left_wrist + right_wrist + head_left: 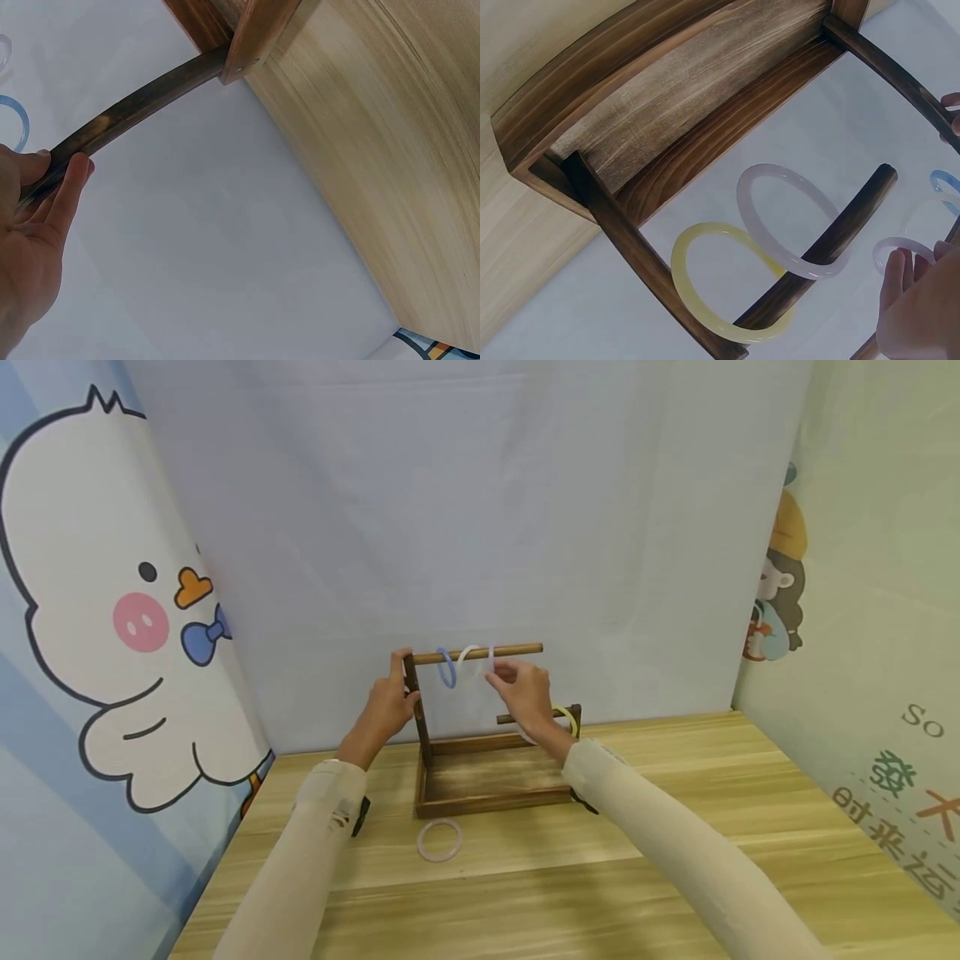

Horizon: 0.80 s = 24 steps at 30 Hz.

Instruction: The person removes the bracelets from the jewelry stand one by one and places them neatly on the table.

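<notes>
Left hand closed round the top of the dark-brown wooden tall post, no gap left in the grip; presumably bracing the stand against the other hand's work. Right hand pinches the pale-purple glossy ring between thumb and fingertips; the ring appears to sit around the brown wooden upper bar, short of its free right end. Further left on that bar hang 2 more: a white glossy ring, then a blue glossy ring nearer the post. The dark wooden lower bar carries a yellow glossy ring and a pale-lilac glossy ring. A pale-pink thin ring lies flat on the light wood-grain worktop, just outside the front-left corner of the brown wooden tray base. Tray base sits near the worktop's back edge; sideways room exists beyond the upper bar's free end, while the lower bar limits downward movement.
</notes>
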Each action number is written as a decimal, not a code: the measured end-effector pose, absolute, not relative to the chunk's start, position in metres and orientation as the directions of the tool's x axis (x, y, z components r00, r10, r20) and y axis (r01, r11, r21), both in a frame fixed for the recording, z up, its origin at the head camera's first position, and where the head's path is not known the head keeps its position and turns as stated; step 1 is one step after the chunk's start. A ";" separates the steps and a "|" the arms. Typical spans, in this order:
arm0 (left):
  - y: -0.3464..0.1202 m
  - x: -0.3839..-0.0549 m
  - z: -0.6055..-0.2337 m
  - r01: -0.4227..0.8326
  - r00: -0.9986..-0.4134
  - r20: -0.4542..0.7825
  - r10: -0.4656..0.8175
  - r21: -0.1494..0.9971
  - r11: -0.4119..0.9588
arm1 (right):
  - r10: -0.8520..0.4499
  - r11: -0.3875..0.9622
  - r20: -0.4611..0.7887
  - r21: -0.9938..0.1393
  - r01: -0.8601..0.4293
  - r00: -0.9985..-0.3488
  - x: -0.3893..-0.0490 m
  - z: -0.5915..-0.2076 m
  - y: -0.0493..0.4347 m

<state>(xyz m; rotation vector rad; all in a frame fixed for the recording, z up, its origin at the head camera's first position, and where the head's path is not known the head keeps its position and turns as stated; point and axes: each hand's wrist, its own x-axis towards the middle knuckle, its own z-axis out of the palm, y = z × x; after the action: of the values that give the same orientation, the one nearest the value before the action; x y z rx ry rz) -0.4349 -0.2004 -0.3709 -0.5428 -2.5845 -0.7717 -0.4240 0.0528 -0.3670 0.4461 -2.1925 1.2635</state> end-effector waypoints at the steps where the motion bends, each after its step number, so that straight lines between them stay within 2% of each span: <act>1: -0.200 -0.435 -0.370 0.464 -0.850 0.464 0.251 0.431 0.774 | -0.005 0.501 0.618 -0.679 -0.537 -0.786 -0.424 -0.367 0.054; 24: -0.200 -0.425 -0.363 0.482 -0.838 0.479 0.259 0.432 0.762 | 0.003 0.528 0.604 -0.677 -0.512 -0.797 -0.414 -0.356 0.086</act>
<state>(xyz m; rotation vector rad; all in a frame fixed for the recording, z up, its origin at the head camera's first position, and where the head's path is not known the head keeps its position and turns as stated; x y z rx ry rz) -0.4250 -0.1996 -0.3634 -0.5653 -2.5642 -0.7811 -0.4136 0.0861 -0.3562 0.4123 -2.2217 1.2354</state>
